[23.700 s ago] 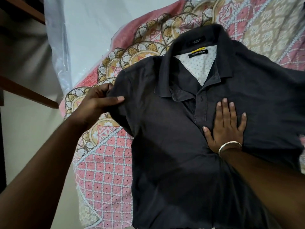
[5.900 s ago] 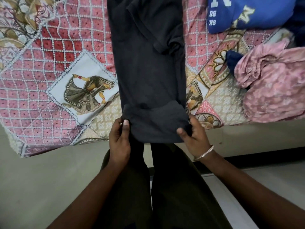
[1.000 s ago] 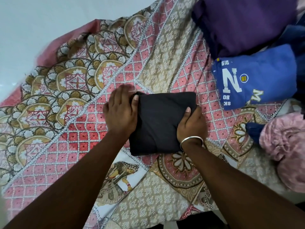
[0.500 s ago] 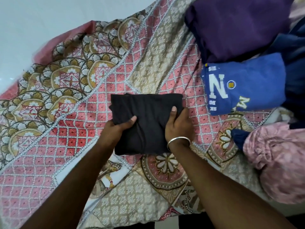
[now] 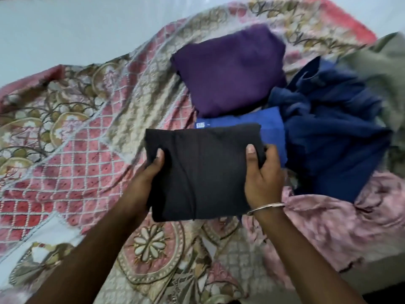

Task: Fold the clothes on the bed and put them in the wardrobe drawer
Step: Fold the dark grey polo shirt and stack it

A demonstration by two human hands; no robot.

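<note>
The folded black shirt (image 5: 203, 170) is a compact rectangle held just above the patterned bedspread (image 5: 83, 163). My left hand (image 5: 142, 185) grips its left edge, thumb on top and fingers underneath. My right hand (image 5: 263, 178), with a metal bangle on the wrist, grips the right edge the same way. The shirt partly covers a folded bright blue shirt (image 5: 269, 130) behind it. A folded purple garment (image 5: 230, 69) lies further back.
A crumpled navy garment (image 5: 333, 132) lies to the right, with a pink patterned garment (image 5: 333, 224) in front of it and a grey-green cloth (image 5: 388, 71) at the far right. The bare white mattress (image 5: 76, 27) shows at the back left.
Both hands have gripped the folded black shirt by its sides, lifted it off the bedspread and carried it right, so it now overlaps the blue shirt.
</note>
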